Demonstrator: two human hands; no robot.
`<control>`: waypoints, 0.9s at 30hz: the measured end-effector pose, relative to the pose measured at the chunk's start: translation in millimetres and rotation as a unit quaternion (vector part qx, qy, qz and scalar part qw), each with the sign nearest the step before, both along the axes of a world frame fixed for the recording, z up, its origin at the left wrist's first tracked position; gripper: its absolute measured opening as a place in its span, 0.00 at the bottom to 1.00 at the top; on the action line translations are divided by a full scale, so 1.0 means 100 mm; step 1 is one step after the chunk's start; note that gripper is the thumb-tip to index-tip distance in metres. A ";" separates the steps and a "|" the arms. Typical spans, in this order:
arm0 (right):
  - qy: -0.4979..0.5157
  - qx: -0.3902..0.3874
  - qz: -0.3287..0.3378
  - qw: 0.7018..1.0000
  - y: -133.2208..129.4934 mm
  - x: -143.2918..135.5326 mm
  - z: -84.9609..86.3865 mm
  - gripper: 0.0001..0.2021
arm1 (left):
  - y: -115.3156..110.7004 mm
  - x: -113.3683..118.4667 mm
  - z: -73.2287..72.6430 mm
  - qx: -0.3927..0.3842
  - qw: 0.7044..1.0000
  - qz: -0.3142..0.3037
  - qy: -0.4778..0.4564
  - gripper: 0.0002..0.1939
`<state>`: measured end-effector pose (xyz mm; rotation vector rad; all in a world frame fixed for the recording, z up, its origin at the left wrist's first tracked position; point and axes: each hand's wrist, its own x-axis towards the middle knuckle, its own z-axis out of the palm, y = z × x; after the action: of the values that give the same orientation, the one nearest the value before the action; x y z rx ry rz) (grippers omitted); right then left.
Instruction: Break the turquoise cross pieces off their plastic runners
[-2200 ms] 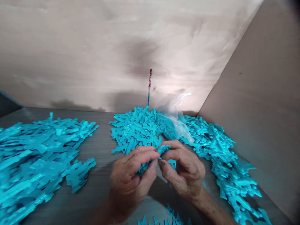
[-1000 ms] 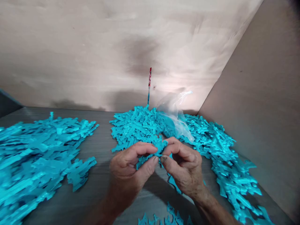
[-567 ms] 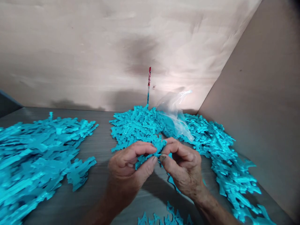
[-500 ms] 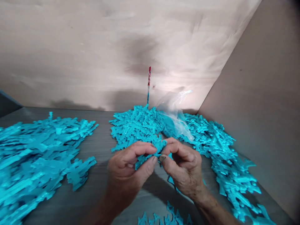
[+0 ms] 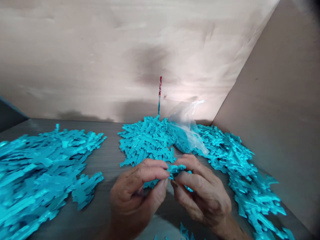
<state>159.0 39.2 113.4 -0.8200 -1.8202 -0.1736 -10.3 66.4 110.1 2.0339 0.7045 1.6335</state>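
While the left hand [image 5: 140, 195] and right hand [image 5: 203, 195] meet above a grey counter [image 5: 105, 160], their fingers [image 5: 152, 173], pinched nearly closed, hold a turquoise piece [image 5: 177, 168] between them, partly hidden by the grip.

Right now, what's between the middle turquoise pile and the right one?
Head view: a crumpled clear plastic bag sits between the middle pile and the right pile. Turquoise shows through it; can't tell if inside or behind.
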 end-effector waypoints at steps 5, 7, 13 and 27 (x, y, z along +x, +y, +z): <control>-0.011 0.010 -0.016 1.000 -0.01 -0.01 0.02 0.05 | 0.00 -0.01 0.02 0.025 1.000 -0.016 0.007 0.18; -0.004 -0.003 -0.019 1.000 -0.01 -0.02 0.02 0.05 | -0.01 -0.02 0.02 0.020 1.000 -0.010 0.008 0.18; 0.047 -0.017 -0.013 0.999 0.00 -0.09 -0.04 0.06 | 0.00 0.00 0.00 0.024 0.999 0.032 0.026 0.17; 0.242 -0.404 0.114 0.875 0.06 -0.01 -0.06 0.06 | 0.04 0.12 0.03 -0.271 0.960 0.073 -0.008 0.08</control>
<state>158.2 45.3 106.9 -1.0769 -1.4543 0.9336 1.3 70.2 112.6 1.5993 1.1703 1.3340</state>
